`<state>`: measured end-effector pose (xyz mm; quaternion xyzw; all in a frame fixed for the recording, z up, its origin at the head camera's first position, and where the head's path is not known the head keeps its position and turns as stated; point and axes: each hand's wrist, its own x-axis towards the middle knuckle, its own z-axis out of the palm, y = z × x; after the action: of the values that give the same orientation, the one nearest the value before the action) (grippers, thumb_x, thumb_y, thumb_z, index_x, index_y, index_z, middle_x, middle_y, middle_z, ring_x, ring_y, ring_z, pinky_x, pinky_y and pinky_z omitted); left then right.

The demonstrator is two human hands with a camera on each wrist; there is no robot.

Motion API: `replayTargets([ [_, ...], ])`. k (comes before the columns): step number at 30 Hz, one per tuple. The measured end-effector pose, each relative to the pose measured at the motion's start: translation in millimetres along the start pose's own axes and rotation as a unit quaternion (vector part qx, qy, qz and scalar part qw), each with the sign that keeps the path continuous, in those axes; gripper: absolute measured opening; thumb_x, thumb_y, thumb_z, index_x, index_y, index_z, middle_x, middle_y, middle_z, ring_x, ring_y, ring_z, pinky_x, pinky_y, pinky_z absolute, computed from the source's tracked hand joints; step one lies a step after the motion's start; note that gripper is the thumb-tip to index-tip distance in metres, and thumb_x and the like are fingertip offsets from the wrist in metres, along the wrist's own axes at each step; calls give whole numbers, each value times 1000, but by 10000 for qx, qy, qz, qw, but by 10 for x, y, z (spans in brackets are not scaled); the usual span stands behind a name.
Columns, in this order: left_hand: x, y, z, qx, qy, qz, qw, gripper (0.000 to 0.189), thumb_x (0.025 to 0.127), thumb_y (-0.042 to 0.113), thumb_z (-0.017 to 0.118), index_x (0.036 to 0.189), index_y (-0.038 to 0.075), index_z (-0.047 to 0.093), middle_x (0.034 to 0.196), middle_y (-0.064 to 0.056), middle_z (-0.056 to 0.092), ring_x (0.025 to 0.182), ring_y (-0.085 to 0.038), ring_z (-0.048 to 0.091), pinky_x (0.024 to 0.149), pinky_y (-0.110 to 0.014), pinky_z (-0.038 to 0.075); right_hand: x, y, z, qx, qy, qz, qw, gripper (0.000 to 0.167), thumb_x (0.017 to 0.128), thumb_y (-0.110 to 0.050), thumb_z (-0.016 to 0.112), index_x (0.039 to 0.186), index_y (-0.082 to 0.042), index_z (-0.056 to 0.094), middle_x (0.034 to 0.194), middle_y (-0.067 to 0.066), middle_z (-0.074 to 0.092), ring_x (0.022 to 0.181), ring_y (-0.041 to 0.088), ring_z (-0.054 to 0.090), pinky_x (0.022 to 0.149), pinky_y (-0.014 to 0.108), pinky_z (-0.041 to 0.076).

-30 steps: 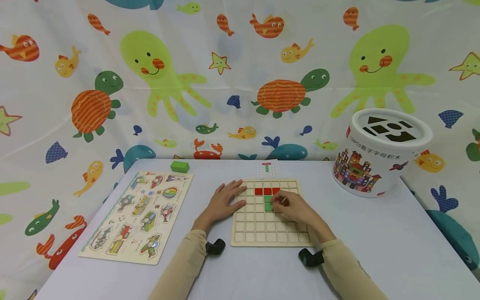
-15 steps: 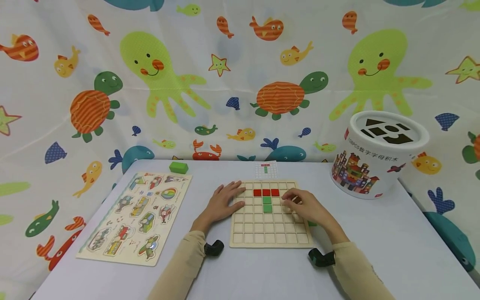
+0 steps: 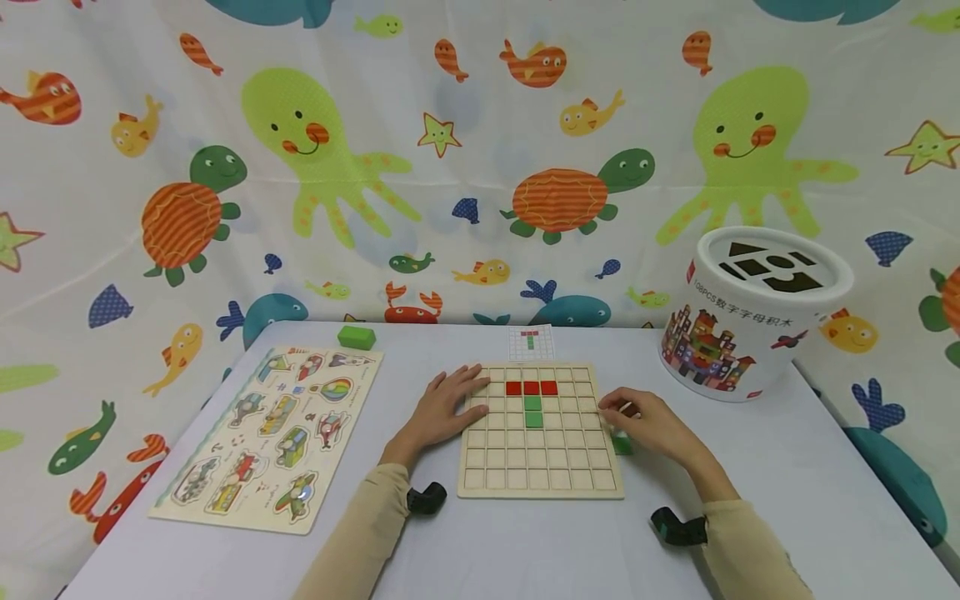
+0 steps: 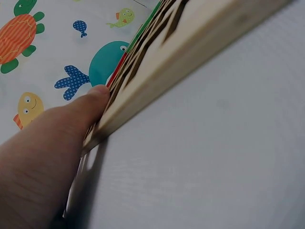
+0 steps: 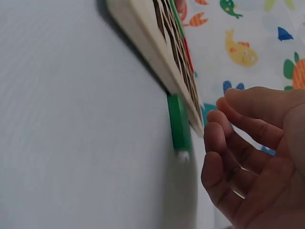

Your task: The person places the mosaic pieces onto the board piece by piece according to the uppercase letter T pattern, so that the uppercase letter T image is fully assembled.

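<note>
A square wooden grid board (image 3: 517, 457) lies mid-table. Three red squares (image 3: 531, 387) form a row in its upper part, with two green squares (image 3: 533, 412) below the middle one. My left hand (image 3: 444, 408) rests on the board's left edge, fingers spread; its thumb (image 4: 98, 98) lies on the rim in the left wrist view. Beside the right edge, my right hand (image 3: 648, 423) hovers with loosely bent fingers, holding nothing. A green block (image 5: 178, 123) sits against the board's right side, partly covered by that hand in the head view.
Behind the board lies a small printed grid card (image 3: 517, 353) with a red and green pattern. A picture puzzle board (image 3: 251, 496) is at left, a green block (image 3: 356, 337) behind it. At back right stands a white bucket (image 3: 772, 358) with shaped holes in its lid.
My right hand has moved off the green squares, rightward past the board's edge, uncovering the squares and part of the green block beside the board. My left hand stays put.
</note>
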<state>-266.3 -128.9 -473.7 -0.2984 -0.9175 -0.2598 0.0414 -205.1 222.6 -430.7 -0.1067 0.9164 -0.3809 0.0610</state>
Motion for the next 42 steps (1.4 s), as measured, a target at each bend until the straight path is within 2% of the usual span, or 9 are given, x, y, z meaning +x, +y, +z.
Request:
replayTargets([
  [8,8,-24,-4,111,-27,11,9999,54,92,46,55,139,22,49,152,-2,36,143,-25,29,115,-55,17,-94,140,-60,-27,-252,91,9996,20,93,-23,60,107,-10,64,97,4,62,85,16,56,65,25,47],
  [18,-3,-52,22,56,-68,-12,10000,54,92,48,55,140,23,48,153,0,35,144,-24,27,116,-54,15,-189,156,-63,27,-618,134,9980,25,88,-23,66,110,-11,63,93,3,57,80,15,49,62,23,43],
  [25,16,-40,31,39,-37,14,10000,54,92,46,55,140,22,48,153,-1,35,144,-25,27,116,-54,15,-229,162,-92,-349,-690,-323,9965,31,84,-25,71,110,-11,63,92,2,53,78,11,44,62,21,39],
  [29,26,-32,30,28,-35,14,10000,54,92,47,55,139,22,48,153,-1,36,144,-25,27,116,-54,15,-247,161,-110,-418,-742,-399,9956,32,82,-25,73,109,-12,63,92,2,52,77,10,44,62,21,39],
  [35,21,-17,19,-14,-69,29,10000,54,91,47,56,139,21,49,152,-3,36,143,-26,28,115,-55,15,-258,168,-91,-560,-688,-492,9948,26,81,-22,74,101,-12,62,88,1,52,75,9,45,61,20,41],
  [42,18,-12,6,-11,-163,-93,9998,55,92,48,54,140,22,48,153,-2,35,144,-24,26,116,-54,14,-252,148,-73,-954,-196,-499,9940,20,79,-19,75,93,-12,62,85,-1,55,72,7,48,61,20,43],
])
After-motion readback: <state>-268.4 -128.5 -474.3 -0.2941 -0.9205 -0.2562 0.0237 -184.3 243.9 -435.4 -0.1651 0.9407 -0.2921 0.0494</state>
